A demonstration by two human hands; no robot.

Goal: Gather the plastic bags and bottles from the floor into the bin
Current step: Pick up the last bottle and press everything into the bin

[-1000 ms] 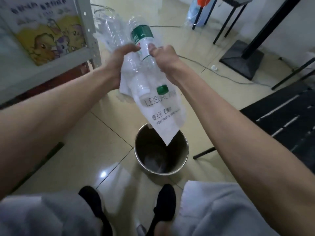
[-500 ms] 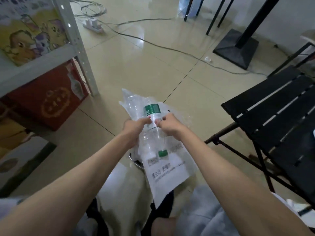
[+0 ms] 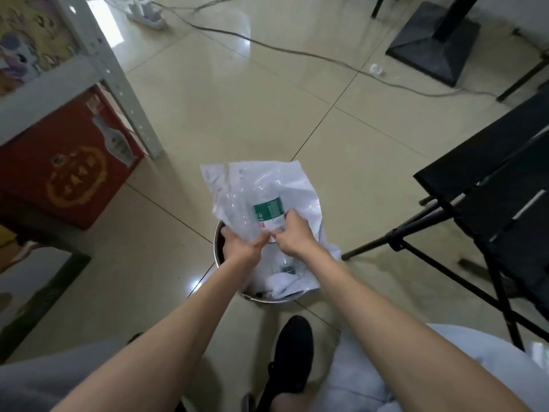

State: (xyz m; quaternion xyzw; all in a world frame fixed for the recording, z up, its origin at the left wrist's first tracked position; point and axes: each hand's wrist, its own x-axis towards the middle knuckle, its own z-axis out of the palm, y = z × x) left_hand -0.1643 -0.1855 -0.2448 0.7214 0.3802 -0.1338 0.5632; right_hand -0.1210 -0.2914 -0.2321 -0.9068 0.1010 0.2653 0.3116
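Observation:
Both my hands grip one bundle over the round metal bin (image 3: pixel 217 248). The bundle is a white plastic bag (image 3: pixel 300 188) wrapped around clear plastic bottles, one with a green label (image 3: pixel 267 208). My left hand (image 3: pixel 242 248) holds the bundle's left side, over the bin's left rim. My right hand (image 3: pixel 294 233) grips it beside the green label. The bag's lower end and a green bottle cap (image 3: pixel 287 269) sit inside the bin, while the upper part sticks out above the rim. Most of the bin's opening is hidden by the bag.
A metal shelf post (image 3: pixel 124 93) and a red box (image 3: pixel 68 173) stand at the left. A black folding chair (image 3: pixel 487 185) is at the right. Cables (image 3: pixel 297 53), a power strip (image 3: pixel 145 16) and a black stand base (image 3: pixel 432 46) lie beyond. My black shoe (image 3: pixel 292 346) is by the bin.
My hands have lowered the bag and bottles from chest height down into the bin. The bag's lower end now rests inside it.

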